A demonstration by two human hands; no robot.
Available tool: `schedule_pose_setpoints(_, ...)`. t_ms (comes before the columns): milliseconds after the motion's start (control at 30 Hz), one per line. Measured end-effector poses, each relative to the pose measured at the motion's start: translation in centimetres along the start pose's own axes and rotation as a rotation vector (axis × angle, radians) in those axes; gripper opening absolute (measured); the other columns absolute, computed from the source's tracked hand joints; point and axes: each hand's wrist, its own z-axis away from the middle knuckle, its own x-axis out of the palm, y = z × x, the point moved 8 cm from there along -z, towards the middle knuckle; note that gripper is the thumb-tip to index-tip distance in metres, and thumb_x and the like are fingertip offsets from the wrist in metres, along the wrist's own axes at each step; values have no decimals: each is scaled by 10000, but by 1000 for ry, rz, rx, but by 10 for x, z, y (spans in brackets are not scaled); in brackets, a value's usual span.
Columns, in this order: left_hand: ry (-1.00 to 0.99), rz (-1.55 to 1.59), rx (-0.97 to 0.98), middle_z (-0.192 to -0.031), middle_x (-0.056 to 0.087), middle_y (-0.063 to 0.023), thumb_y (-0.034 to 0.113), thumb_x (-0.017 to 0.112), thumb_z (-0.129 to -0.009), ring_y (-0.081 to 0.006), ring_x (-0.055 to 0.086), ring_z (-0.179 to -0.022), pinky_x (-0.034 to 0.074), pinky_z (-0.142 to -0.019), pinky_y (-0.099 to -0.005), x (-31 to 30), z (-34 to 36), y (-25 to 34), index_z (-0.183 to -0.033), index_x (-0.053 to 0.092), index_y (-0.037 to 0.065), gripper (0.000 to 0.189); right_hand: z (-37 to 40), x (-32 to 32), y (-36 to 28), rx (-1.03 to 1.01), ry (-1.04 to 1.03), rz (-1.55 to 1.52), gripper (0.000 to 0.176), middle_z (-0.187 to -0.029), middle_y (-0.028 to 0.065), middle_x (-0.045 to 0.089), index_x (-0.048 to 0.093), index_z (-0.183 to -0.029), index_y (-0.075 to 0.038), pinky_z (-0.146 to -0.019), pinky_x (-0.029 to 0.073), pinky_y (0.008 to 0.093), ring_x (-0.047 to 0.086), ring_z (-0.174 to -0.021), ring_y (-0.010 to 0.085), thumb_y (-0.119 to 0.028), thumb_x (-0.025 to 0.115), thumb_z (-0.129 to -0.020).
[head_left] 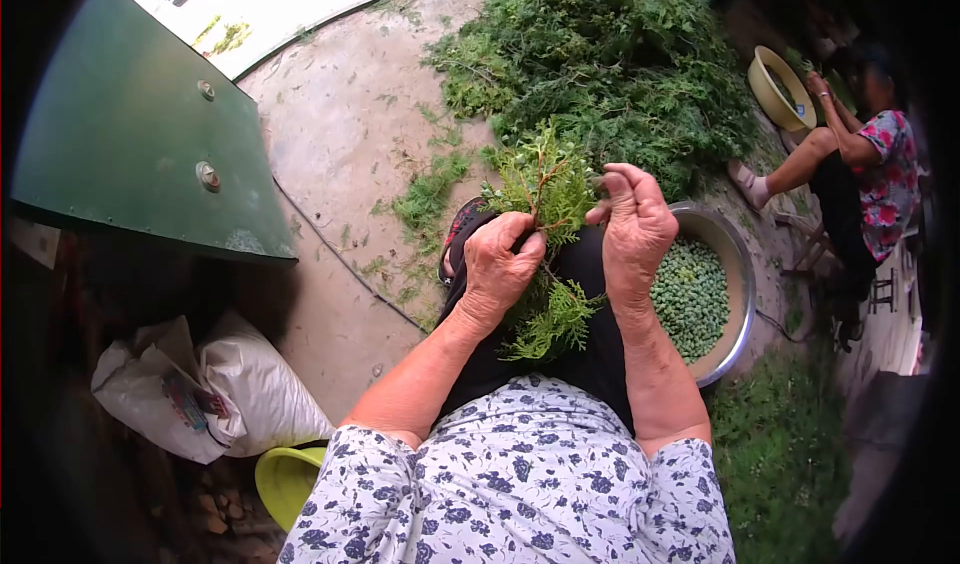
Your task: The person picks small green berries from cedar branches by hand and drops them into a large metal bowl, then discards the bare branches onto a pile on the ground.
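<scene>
Left hand (503, 261): fingers pinched on sprig (545, 189)
Right hand (636, 226): beside sprig, fingertips close; contact unclear
Bowl (745, 284): green berries (690, 299)

Head view: from the wearer's head, forward and down
Near: white, dark-flowered cloth shirt (530, 474)
Farther: leafy green heap (610, 64)

A white sack (262, 384) lies beside a lime-green basin (284, 482); a cable (340, 258) crosses the floor (345, 114).
</scene>
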Motion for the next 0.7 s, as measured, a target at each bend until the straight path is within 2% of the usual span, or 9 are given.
schedule_pose_setpoints(33,1,0,-3,-698,589,-117,38,642,-730,-218,580,-612,449,-573,-292,0,1,-1,-805,594,-9,101,1,-9,-4,-44,111,3,143,-718,11,629,617,-964,-10,-463,416,181,548,-527,48,-127,570,-896)
schedule_pose_setpoints(100,8,-12,18,-697,589,-115,37,640,-732,-226,579,-615,449,-574,-293,-1,2,-3,-802,594,-5,94,-13,-28,-3,-31,177,-4,158,-746,35,630,602,-1003,-9,-462,422,183,559,-554,53,-122,533,-917)
schedule_pose_setpoints(167,1,-27,37,-699,590,-115,37,638,-735,-229,581,-620,452,-578,-296,-1,2,-2,-804,595,-2,91,-25,-30,27,137,52,-191,148,-733,46,621,600,-997,8,-438,419,178,565,-555,64,-92,541,-905)
schedule_pose_setpoints(200,-6,-41,55,-701,590,-115,38,637,-737,-233,583,-624,455,-582,-299,0,2,-1,-806,595,1,88,-24,-30,27,136,50,-190,148,-733,46,621,600,-997,8,-438,419,178,565,-555,64,-92,541,-905)
schedule_pose_setpoints(267,-1,-11,52,-710,590,-122,46,632,-722,-269,587,-648,457,-597,-333,1,1,1,-800,592,11,94,-2,8,50,572,-381,-388,148,-715,45,612,597,-989,27,-406,406,170,559,-538,72,-70,561,-883)
schedule_pose_setpoints(300,1,18,47,-719,589,-129,53,626,-707,-305,590,-671,458,-612,-366,2,1,2,-793,590,20,100,7,18,56,617,-464,-414,169,-714,43,613,598,-987,27,-385,396,169,553,-531,74,-95,588,-871)
schedule_pose_setpoints(400,-37,12,98,-724,592,-126,48,626,-698,-307,590,-674,461,-616,-372,5,2,2,-797,588,19,110,21,40,60,685,-507,-522,217,-691,17,600,606,-970,3,-386,364,163,512,-499,58,-192,604,-877)
schedule_pose_setpoints(500,-49,10,127,-720,589,-124,52,624,-695,-307,590,-676,462,-617,-373,3,2,5,-801,585,17,118,30,49,67,754,-556,-563,209,-673,-2,581,608,-944,-13,-399,354,169,496,-503,52,-211,603,-879)
schedule_pose_setpoints(700,-56,-7,127,-716,585,-126,62,620,-692,-310,589,-674,464,-618,-376,1,0,6,-805,582,14,129,24,52,59,687,-593,-589,250,-774,16,595,569,-1017,-23,-433,387,185,516,-553,58,-141,668,-820)
